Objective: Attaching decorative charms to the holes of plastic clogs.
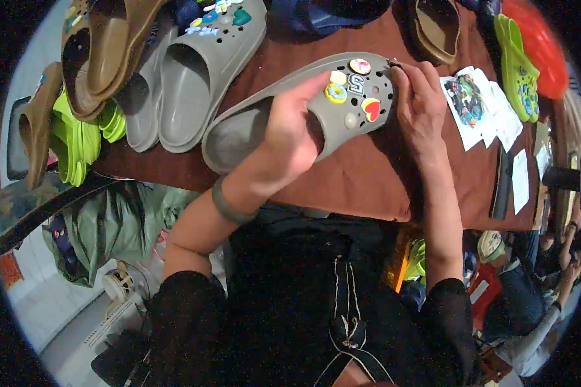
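A grey slip-on clog [334, 126] lies in front of me, toe to the right, its upper full of round holes. Its charms include a red heart charm [370, 109], a blue-and-yellow ring charm [336, 93] and a dark letter-shaped charm [356, 84]. My left hand [290, 132] reaches into the foot opening and grips the upper, thumb outside, with its other fingers hidden inside. At the toe's edge my right hand [423, 106] has its fingers bent together in a pinch. Whatever lies between those fingertips is too small to name.
More grey clogs [190, 90], brown clogs [113, 51] and lime-green clogs [77, 145] crowd the left. White sheets with printed pictures [468, 106] lie right of my right hand, near a green clog [516, 68] and red plastic bag [539, 48]. Another person's arm [536, 335] shows lower right.
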Tool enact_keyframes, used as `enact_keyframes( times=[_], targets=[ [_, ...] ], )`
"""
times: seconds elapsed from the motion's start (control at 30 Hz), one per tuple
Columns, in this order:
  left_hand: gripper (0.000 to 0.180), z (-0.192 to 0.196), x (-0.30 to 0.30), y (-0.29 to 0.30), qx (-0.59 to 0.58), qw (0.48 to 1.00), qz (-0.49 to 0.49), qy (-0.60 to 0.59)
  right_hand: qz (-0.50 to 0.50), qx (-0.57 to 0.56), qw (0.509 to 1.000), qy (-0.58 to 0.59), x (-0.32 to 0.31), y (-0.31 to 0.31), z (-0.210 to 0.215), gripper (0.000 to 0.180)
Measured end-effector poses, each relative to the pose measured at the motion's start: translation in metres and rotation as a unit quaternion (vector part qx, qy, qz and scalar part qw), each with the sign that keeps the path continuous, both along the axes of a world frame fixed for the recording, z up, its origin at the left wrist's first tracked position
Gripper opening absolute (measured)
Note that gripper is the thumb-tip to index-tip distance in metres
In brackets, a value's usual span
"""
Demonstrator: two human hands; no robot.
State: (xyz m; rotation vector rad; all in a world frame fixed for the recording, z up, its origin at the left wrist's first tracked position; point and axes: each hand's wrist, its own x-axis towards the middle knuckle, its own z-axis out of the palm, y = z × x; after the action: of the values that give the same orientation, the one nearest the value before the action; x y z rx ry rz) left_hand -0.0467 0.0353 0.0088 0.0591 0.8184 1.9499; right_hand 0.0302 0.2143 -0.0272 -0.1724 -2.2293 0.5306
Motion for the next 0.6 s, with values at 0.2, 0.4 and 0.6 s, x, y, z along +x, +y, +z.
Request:
enact_keyframes(
  times=[0.2,0.4,0.6],
  targets=[
    [0.042,-0.0058,-0.0034,-0.0007,0.042,0.999,0.005,-0.03,-0.037,0.068,0.996,0.041,-0.0038,-0.0052,-0.0051,0.013],
    [0.042,-0.0022,0.001,0.0005,0.013,0.996,0.012,-0.083,-0.041,0.156,0.984,0.07,0.0003,-0.0045,-0.0033,0.016],
    [0.041,-0.001,-0.0036,0.0042,0.013,0.996,0.007,-0.085,-0.019,0.082,0.994,0.075,-0.0018,-0.0016,-0.0085,0.016]
  ],
)
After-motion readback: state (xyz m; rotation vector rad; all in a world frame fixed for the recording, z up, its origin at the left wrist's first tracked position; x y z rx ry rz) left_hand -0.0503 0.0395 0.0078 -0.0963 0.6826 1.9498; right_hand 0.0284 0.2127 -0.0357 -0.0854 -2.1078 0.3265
